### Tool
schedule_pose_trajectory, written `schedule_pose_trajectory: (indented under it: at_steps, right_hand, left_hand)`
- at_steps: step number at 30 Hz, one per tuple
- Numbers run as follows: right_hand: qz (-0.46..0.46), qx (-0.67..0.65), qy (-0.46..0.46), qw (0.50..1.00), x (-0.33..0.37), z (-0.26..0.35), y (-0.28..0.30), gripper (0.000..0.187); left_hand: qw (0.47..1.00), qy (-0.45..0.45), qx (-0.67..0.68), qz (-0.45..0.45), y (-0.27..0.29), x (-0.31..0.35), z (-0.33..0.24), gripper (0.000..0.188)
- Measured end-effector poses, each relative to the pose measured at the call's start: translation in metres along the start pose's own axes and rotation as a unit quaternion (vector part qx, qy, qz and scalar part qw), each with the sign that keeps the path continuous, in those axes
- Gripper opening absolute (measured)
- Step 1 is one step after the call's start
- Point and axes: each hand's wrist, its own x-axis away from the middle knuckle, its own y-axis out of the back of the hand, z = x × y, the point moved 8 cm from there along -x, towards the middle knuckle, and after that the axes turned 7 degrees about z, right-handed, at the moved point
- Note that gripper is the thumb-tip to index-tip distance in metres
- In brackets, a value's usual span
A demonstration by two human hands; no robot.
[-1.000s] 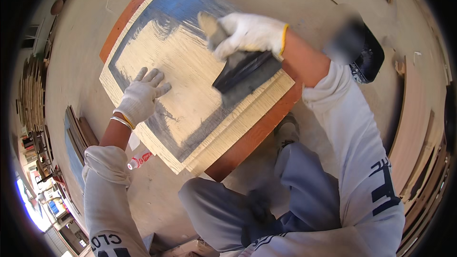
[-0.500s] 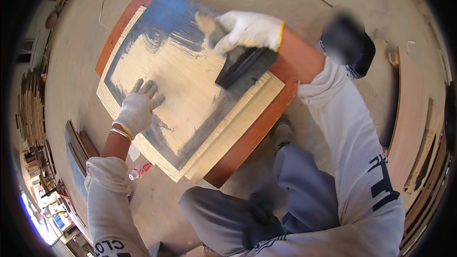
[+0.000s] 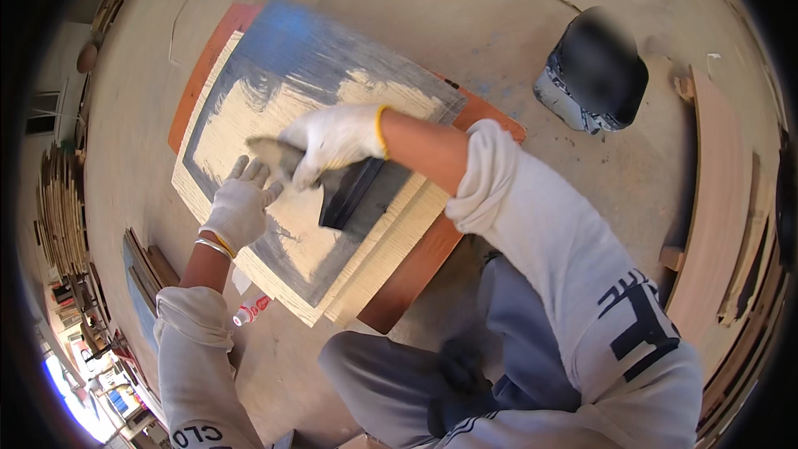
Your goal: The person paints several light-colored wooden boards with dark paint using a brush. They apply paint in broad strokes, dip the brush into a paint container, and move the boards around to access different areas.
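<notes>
A pale wooden board (image 3: 224, 133) lies at an angle in front of me, with dark grey coating along its borders and a blue patch at its far end. My left hand (image 3: 237, 209), in a white knitted glove, rests on the board's left side with fingers spread, holding nothing. Over the board's middle, my gloved right hand (image 3: 337, 143) is closed around a dark, flat-bladed spreader (image 3: 349, 195), pressed against the surface. A blurred greyish-beige part of it juts out beyond the fingers toward my left hand. My palm hides the grip.
More boards, one reddish-brown (image 3: 416, 278), lie beneath the pale one. A black-smeared bucket (image 3: 573, 100) stands on the floor at far right. A bottle (image 3: 249, 311) lies by the near left edge. Long planks (image 3: 706, 199) lean at right; stacked wood strips (image 3: 62, 208) stand at left.
My right hand has swept the spreader left and nearer across the board, toward my left hand. Grey coating covers more of the far right area. My left hand stays on the board.
</notes>
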Motion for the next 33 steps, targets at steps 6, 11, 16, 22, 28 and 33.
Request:
schedule_pose_trajectory:
  at_steps: [6, 11, 16, 22, 28, 33]
  right_hand:
    - [-0.107, -0.129, 0.083, 0.982, 0.041, -0.022, 0.119, 0.011]
    - [-0.052, -0.072, 0.041, 0.995, 0.017, -0.019, 0.093, 0.019]
    - [-0.026, -0.104, 0.035, 0.994, 0.021, -0.014, 0.110, 0.019]
    - [-0.033, -0.108, 0.006, 0.994, 0.004, -0.018, 0.079, 0.018]
    - [-0.250, -0.184, 0.110, 0.944, 0.034, -0.013, 0.122, 0.019]
    - [-0.460, -0.287, 0.269, 0.796, 0.140, -0.019, 0.148, 0.016]
  left_hand:
    - [0.993, -0.043, 0.009, -0.112, 0.005, -0.001, 0.001, 0.049]
    - [0.996, -0.022, 0.009, -0.082, -0.005, 0.002, 0.001, 0.049]
    - [0.997, -0.029, 0.002, -0.067, -0.003, 0.003, 0.001, 0.052]
    - [1.000, -0.003, -0.026, 0.003, -0.003, -0.002, -0.001, 0.053]
    - [1.000, -0.005, 0.004, -0.031, 0.007, 0.002, -0.004, 0.056]
    - [0.999, -0.008, 0.016, -0.051, 0.002, 0.004, -0.002, 0.056]
